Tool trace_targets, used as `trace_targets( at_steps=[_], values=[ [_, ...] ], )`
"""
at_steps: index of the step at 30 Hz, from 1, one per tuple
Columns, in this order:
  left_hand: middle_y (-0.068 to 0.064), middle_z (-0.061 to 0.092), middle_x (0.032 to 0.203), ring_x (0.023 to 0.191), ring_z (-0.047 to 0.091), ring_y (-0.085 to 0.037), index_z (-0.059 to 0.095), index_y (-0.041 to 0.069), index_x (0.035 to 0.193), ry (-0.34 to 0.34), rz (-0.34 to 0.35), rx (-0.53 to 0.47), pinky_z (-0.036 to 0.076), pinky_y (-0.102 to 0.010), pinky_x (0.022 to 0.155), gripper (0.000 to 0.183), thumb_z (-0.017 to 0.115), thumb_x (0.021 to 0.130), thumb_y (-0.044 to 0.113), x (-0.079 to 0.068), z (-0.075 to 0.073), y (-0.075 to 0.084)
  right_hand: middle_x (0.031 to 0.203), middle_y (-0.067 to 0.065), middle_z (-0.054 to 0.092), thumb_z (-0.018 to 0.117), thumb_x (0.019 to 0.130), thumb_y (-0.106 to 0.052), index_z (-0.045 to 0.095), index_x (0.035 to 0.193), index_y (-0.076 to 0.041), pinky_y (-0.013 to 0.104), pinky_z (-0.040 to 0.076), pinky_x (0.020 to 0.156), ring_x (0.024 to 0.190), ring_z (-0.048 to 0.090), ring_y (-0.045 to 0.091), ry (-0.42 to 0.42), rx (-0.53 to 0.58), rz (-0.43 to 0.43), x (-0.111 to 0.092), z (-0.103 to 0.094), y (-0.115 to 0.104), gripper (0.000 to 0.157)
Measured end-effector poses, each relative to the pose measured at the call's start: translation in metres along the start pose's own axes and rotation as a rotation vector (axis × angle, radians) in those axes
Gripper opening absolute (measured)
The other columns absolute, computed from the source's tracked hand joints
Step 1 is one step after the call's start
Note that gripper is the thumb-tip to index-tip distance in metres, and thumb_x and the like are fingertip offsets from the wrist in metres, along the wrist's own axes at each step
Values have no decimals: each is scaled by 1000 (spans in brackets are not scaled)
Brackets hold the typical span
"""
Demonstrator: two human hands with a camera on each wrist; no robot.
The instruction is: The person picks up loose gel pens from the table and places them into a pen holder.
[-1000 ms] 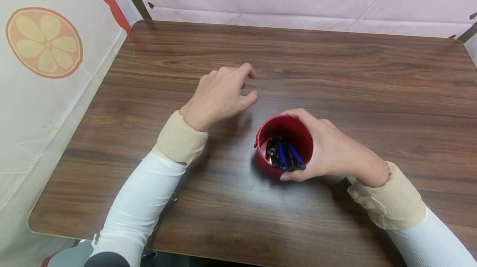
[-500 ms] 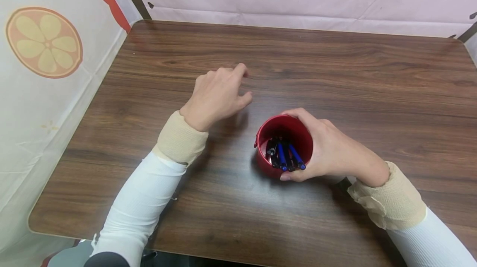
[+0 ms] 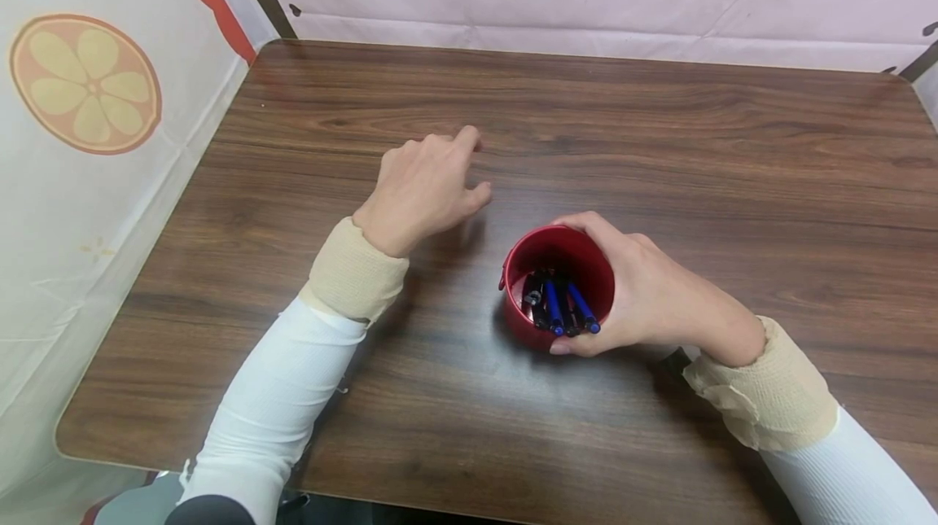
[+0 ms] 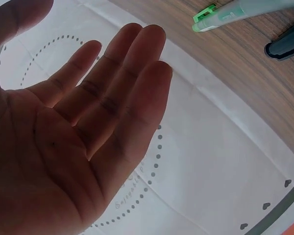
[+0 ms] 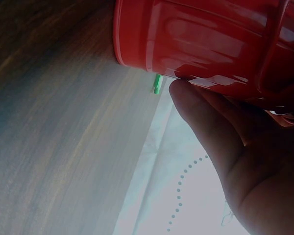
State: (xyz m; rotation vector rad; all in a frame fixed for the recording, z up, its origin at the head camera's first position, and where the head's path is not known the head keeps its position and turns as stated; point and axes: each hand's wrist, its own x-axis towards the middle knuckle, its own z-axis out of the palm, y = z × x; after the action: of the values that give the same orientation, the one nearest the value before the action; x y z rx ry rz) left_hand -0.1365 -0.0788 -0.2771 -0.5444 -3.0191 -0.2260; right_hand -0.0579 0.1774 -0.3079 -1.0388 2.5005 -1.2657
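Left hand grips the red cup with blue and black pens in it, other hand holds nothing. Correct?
Wrong hand. The head view shows the right hand gripping the red cup. The rest holds: blue and black pens are in it, and the other hand, here the left hand, holds nothing.

Head camera: high above near side, faces forward and down, takes in most of wood-grain tabletop (image 3: 366, 403). Left-wrist camera: tilted, close at left hand's (image 4: 73, 147) palm, faces dot-printed white cloth (image 4: 206, 161). Right-wrist camera: low, turned sideways, close beside red bucket (image 5: 201, 39); head view shares bucket.
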Motion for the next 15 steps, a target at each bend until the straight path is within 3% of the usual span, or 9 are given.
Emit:
trace_targets(
  at_steps=[8,15],
  values=[
    [-12,67,91,75,65,-36,58,12,125,-77,-55,16,50,-52,56,43,65,88,34,1,0,-1,125,-9,64,98,59,-43,46,138,-19,37,53,92,112,62,9,-4,12,3,0,0,0,97],
    [-13,66,90,76,66,-38,57,11,122,-96,-74,34,50,-53,57,43,66,87,34,2,2,-4,125,-9,64,98,59,-42,46,138,-19,38,53,92,112,62,10,-5,17,-1,-1,0,0,97]
  ],
)
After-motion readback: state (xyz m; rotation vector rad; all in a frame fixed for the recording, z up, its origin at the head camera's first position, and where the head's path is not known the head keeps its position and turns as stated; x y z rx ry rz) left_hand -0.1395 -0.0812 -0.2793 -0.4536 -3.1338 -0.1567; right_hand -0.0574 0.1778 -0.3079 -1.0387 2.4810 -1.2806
